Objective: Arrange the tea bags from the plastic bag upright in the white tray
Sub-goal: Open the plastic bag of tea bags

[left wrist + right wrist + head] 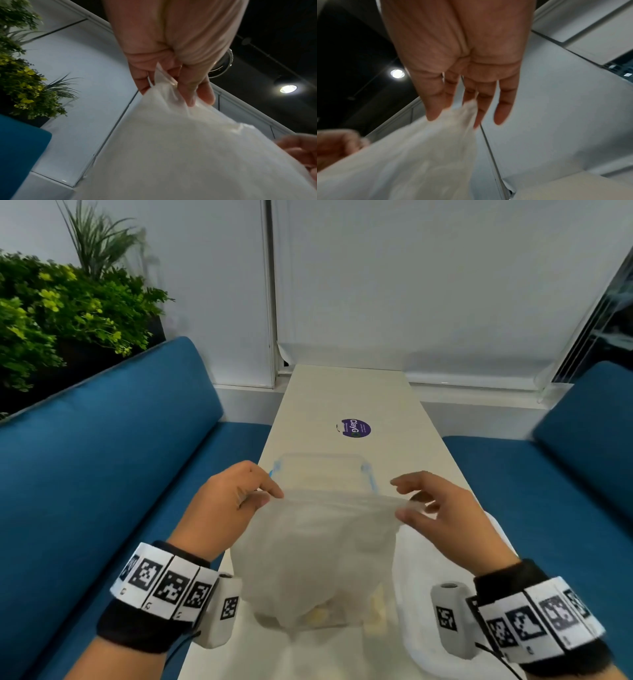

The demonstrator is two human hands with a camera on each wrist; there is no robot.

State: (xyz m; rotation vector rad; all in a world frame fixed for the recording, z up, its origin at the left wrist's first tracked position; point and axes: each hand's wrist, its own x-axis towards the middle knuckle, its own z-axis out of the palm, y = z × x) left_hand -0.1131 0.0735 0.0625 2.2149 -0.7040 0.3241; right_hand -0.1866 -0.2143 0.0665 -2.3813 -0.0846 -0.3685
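A translucent plastic bag (pixel 318 556) hangs above the white table (pixel 346 395), stretched between both hands. My left hand (pixel 270 496) pinches its top left corner, and the left wrist view shows the plastic bag (pixel 188 155) caught between thumb and fingers of the left hand (pixel 171 86). My right hand (pixel 406 505) pinches the top right corner; in the right wrist view the fingers of the right hand (pixel 453 115) lie fairly straight along the edge of the plastic bag (pixel 411 162). Pale yellow tea bags (pixel 317 616) show faintly at the bag's bottom. The white tray (pixel 416 652) lies under my right wrist.
A clear container with blue clips (pixel 368 470) stands just behind the bag. A purple round sticker (pixel 354 429) lies further back on the narrow table. Blue benches (pixel 113 460) flank both sides, and green plants (pixel 58 313) stand at the far left.
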